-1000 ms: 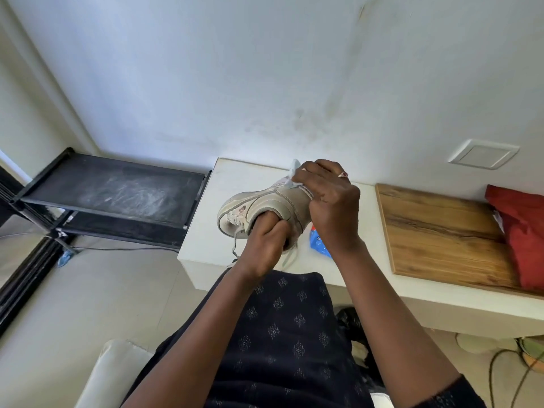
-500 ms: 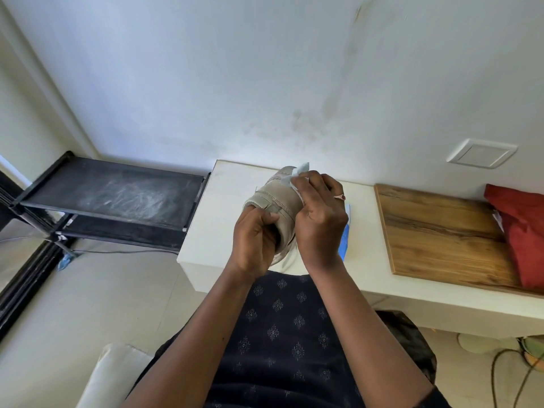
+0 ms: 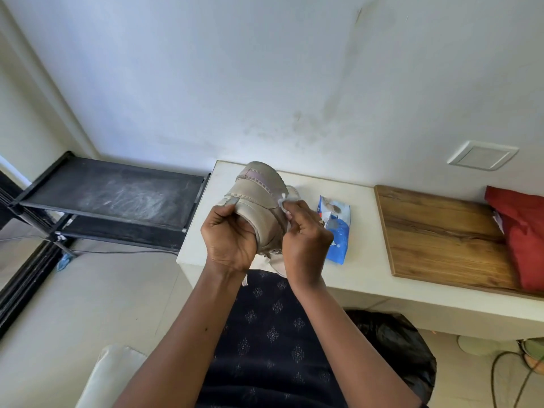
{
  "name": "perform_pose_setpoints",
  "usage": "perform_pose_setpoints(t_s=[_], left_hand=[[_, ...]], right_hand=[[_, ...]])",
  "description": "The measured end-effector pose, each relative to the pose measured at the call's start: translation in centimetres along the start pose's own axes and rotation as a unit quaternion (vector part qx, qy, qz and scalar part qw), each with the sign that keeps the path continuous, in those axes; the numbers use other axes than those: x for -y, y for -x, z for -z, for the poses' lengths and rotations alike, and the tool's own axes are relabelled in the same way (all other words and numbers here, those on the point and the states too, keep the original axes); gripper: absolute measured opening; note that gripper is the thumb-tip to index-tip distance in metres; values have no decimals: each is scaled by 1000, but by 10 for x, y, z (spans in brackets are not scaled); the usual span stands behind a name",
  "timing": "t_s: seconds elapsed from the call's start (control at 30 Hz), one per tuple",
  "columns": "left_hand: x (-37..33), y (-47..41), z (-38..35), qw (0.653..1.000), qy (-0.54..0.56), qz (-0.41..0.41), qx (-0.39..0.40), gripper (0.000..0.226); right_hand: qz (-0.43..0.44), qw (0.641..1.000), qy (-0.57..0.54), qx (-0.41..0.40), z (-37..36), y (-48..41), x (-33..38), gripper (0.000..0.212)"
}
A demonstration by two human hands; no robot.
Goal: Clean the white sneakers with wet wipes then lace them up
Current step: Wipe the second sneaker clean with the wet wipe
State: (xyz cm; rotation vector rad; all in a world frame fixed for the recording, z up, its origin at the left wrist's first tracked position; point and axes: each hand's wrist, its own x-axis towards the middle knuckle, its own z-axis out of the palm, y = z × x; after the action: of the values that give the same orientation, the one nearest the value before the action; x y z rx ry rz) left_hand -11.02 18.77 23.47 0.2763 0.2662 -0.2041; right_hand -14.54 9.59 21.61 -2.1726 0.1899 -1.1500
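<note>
Wiping is being done: sneaker [image 3: 259, 198] being gripped by left hand [image 3: 229, 240], wet wipe [image 3: 284, 201] being pinched against it by right hand [image 3: 306, 242]; turning probably needed next.

I see the sneaker [image 3: 259, 207] held above the ledge [image 3: 368, 278], over its 9 o'clock end. The left hand [image 3: 229, 242] is at the sneaker's 7 and the right hand [image 3: 306, 242] at its 4, w/ a wipe [image 3: 284, 201] between fingers & sneaker. On the ledge the wipes pack [image 3: 334, 228] lies at 3 of the sneaker. The board [image 3: 441, 237] is further out at 3, w/ a cloth [image 3: 527, 237] on its 3 o'clock end. The rack [image 3: 117, 195] stands at 9, just beside the ledge.
</note>
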Motion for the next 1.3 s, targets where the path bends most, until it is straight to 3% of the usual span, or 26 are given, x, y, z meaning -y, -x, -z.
perform_pose_setpoints(t_s=[0.17, 0.3, 0.43, 0.6, 0.73, 0.87, 1.03, 1.1, 1.3], left_hand=[[-2, -3, 8, 1000, 2, 5, -8, 20], [0, -4, 11, 999, -1, 29, 19, 11], [3, -4, 14, 998, -20, 57, 28, 16], [2, -2, 13, 998, -10, 44, 46, 23], [5, -3, 19, 997, -4, 65, 43, 30], [12, -2, 25, 995, -20, 88, 51, 33], [19, 4, 27, 985, -98, 120, 79, 59], [18, 3, 27, 983, -123, 109, 78, 69], [6, -5, 22, 980, -182, 65, 41, 70]], right_hand=[[26, 999, 25, 30, -4, 4, 0, 45], [69, 997, 32, 28, -10, -16, 11, 41], [116, 988, 62, 79, -14, -38, 22, 41], [171, 977, 20, 126, -7, -29, 12, 34], [201, 973, -15, 110, 5, -5, 3, 57], [229, 968, -6, 103, 7, 2, 3, 27], [203, 958, 28, 203, 1, -13, 18, 21], [193, 957, 50, 210, 2, -13, 19, 32], [202, 959, 19, 198, 24, 8, -6, 52]])
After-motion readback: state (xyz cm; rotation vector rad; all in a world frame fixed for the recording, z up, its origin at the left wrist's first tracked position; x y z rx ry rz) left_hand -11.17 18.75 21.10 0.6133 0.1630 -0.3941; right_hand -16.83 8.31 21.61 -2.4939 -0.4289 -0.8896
